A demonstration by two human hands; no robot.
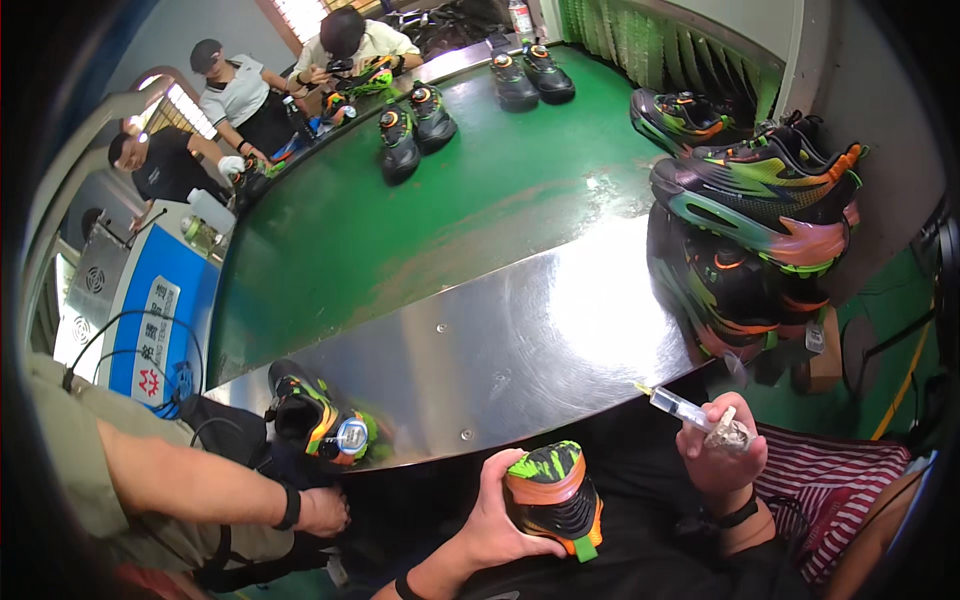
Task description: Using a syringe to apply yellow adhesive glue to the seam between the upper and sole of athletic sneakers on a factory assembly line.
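Note:
My left hand (497, 525) is wrapped round a black, orange and green sneaker (553, 492), held near my lap with its heel loop toward me. To the right, my right hand (722, 465) grips a clear syringe (680, 407), its thin yellowish tip pointing up and left over the metal edge. A crumpled whitish wad (732, 435) also sits in that hand; its material is hard to make out. The syringe and the sneaker are apart.
A metal ledge (430, 350) borders the green table (400, 250). Stacked sneakers (760, 195) stand at right; two pairs (418, 130) (530, 75) sit farther back. Another sneaker (310, 415) lies at left, near a co-worker's hand (325, 512). Several people work across the table.

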